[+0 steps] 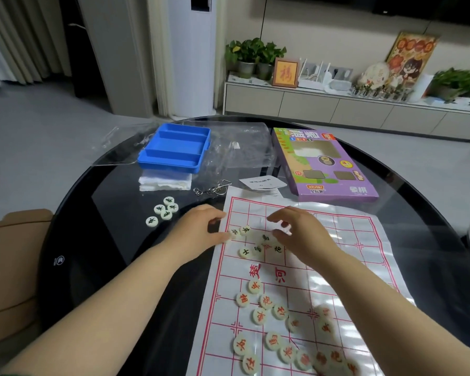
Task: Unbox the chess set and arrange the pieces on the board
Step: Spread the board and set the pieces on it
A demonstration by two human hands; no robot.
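Note:
A white paper chess board [337, 240] with red lines lies on the round black glass table [106, 240]. Several round white pieces with black characters [244, 252] sit near its far left corner. My left hand [201, 229] rests at the board's left edge, fingers loosely curled, thumb tip against one piece [234, 233]. My right hand [299, 234] hovers over the same cluster with bent fingers; I see nothing held in it. Red-character pieces [266, 301] lie scattered over the near half. Several more black-character pieces [165, 210] sit on the table left of the board.
Behind the board lie a blue plastic tray [175, 149], clear plastic bags [236, 147], the purple set box [323, 164], a folded leaflet [262, 183], a white packet [163, 181] and a metal ring puzzle [212, 188]. A tan seat [8, 267] stands at left.

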